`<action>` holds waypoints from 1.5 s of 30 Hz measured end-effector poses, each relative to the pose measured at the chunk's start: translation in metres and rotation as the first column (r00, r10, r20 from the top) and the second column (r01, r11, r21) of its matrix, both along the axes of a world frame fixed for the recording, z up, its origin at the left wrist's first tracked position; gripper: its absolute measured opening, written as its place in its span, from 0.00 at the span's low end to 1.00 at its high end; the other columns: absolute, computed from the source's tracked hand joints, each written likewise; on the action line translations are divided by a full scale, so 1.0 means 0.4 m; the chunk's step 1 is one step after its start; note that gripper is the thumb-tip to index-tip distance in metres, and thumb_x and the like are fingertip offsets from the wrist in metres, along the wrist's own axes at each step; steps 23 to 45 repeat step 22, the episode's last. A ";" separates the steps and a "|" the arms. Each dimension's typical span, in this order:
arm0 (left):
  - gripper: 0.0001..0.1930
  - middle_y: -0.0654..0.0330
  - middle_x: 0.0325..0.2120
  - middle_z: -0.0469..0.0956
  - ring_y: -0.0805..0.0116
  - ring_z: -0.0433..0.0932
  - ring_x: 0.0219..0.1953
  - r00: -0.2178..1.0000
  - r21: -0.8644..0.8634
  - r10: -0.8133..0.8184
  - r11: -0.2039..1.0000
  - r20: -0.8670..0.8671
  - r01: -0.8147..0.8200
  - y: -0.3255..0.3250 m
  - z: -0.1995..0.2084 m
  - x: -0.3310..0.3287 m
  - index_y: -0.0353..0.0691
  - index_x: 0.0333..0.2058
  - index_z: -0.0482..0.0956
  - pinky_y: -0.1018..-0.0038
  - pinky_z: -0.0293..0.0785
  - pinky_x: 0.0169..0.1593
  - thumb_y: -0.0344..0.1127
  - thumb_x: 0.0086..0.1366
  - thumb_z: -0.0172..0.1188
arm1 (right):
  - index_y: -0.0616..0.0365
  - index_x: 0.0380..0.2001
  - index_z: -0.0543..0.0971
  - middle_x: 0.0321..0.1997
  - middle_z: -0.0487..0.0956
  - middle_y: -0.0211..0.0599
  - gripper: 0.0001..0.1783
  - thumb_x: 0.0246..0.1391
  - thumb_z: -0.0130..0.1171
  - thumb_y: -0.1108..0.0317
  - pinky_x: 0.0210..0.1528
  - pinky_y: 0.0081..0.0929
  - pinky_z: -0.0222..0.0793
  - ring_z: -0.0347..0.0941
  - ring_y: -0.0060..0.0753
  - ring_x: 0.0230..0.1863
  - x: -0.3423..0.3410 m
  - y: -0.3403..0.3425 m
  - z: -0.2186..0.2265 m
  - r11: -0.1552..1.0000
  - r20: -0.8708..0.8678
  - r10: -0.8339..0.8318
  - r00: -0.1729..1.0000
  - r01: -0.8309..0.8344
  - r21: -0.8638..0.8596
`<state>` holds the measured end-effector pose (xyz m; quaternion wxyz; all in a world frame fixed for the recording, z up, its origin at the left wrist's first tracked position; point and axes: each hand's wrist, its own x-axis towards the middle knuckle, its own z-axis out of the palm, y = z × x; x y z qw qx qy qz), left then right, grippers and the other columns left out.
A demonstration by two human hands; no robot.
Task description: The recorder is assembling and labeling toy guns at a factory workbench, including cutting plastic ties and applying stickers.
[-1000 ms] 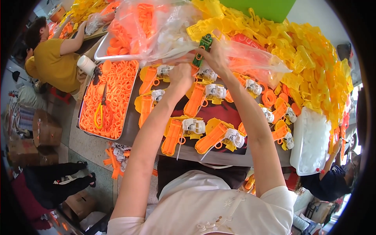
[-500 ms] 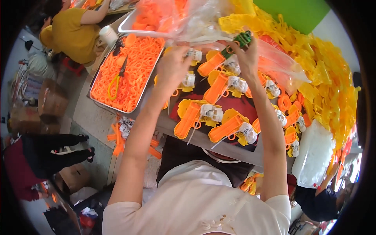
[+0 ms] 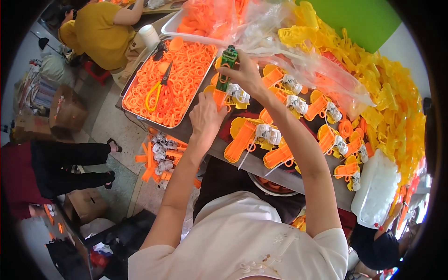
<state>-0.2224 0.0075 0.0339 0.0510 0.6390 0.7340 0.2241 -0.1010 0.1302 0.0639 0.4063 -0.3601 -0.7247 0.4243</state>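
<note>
My right hand [image 3: 246, 73] is closed round a green, see-through hand tool [image 3: 228, 58] with a dark end, possibly an electric screwdriver. The tool stands nearly upright, its lower end over an orange-and-yellow plastic assembly [image 3: 219, 97] with a white mechanism beside it. Against that assembly's near side, my left hand [image 3: 206, 116] has its fingers closed on its edge; the fingertips are partly hidden. Several similar assemblies [image 3: 243, 140] lie in rows on the table, each with an orange bar, yellow shell, white mechanism, and some with a pale strip.
Left of my hands stands a metal tray [image 3: 176, 122] of orange rings, with yellow-handled scissors [image 3: 161, 88] on top. Yellow plastic parts [image 3: 392, 107] are heaped at the right, beside a white translucent tub [image 3: 375, 186]. Clear plastic bags [image 3: 322, 74] lie behind. A person in yellow [image 3: 100, 35] sits far left.
My right hand has carried the green tool left, to an assembly by the tray. The left hand has come down to that assembly's near side. The whole view has shifted slightly.
</note>
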 end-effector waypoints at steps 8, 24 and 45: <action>0.21 0.50 0.33 0.74 0.51 0.81 0.32 0.998 -0.034 0.008 0.999 -0.055 -0.010 0.008 0.016 -0.001 0.33 0.37 0.71 0.59 0.78 0.32 0.40 0.51 0.68 | 0.62 0.49 0.69 0.36 0.79 0.34 0.28 0.48 0.69 0.64 0.32 0.24 0.76 0.77 0.23 0.36 -0.006 0.017 0.014 0.997 0.094 0.000 0.996 0.007 -0.074; 0.19 0.49 0.33 0.74 0.51 0.81 0.32 0.992 -0.065 -0.037 0.997 -0.123 0.030 0.004 0.024 -0.009 0.33 0.35 0.72 0.60 0.78 0.33 0.39 0.51 0.68 | 0.61 0.61 0.63 0.38 0.81 0.39 0.41 0.46 0.69 0.61 0.35 0.28 0.75 0.79 0.32 0.34 -0.022 0.024 -0.024 0.997 0.167 -0.054 0.984 0.043 0.065; 0.19 0.49 0.33 0.74 0.51 0.81 0.32 0.992 -0.065 -0.037 0.997 -0.123 0.030 0.004 0.024 -0.009 0.33 0.35 0.72 0.60 0.78 0.33 0.39 0.51 0.68 | 0.61 0.61 0.63 0.38 0.81 0.39 0.41 0.46 0.69 0.61 0.35 0.28 0.75 0.79 0.32 0.34 -0.022 0.024 -0.024 0.997 0.167 -0.054 0.984 0.043 0.065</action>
